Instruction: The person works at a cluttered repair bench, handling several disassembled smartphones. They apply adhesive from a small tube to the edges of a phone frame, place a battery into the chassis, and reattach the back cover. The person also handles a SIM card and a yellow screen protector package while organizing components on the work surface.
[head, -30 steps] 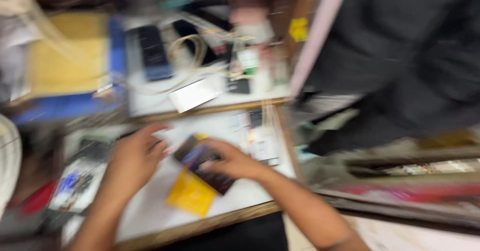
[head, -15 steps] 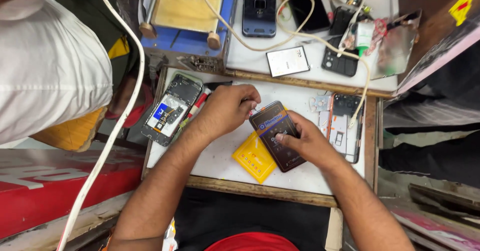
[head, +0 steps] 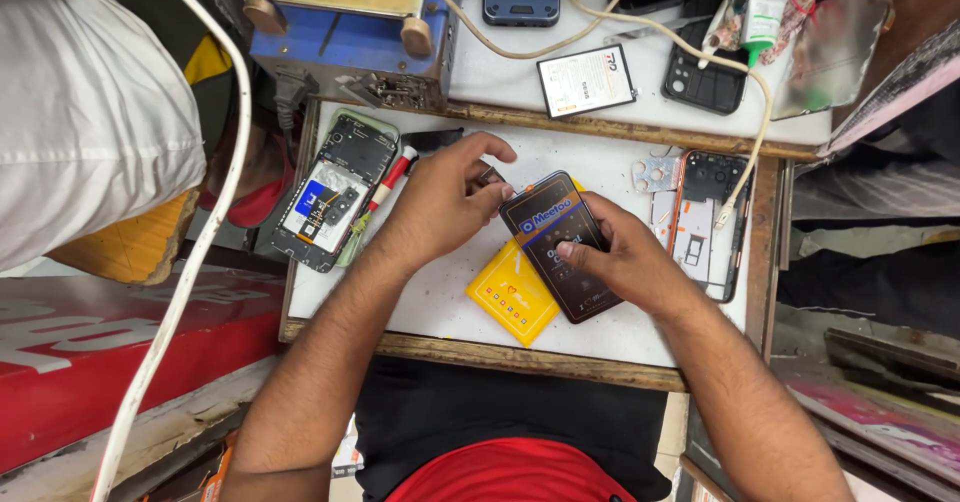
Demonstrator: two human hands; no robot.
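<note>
black battery pack (head: 560, 244) with orange stripe, yellow card (head: 512, 294), white worktop (head: 610, 167)

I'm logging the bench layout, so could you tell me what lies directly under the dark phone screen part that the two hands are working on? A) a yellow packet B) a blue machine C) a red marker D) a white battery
A: the yellow packet sticks out from beneath the dark screen part, which the right hand presses down and the left hand touches at its top corner.

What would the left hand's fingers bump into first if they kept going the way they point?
The left hand points its fingers rightward, so they would probably meet the top edge of the dark phone panel first; they look almost touching it already, though depth is unclear.
</note>
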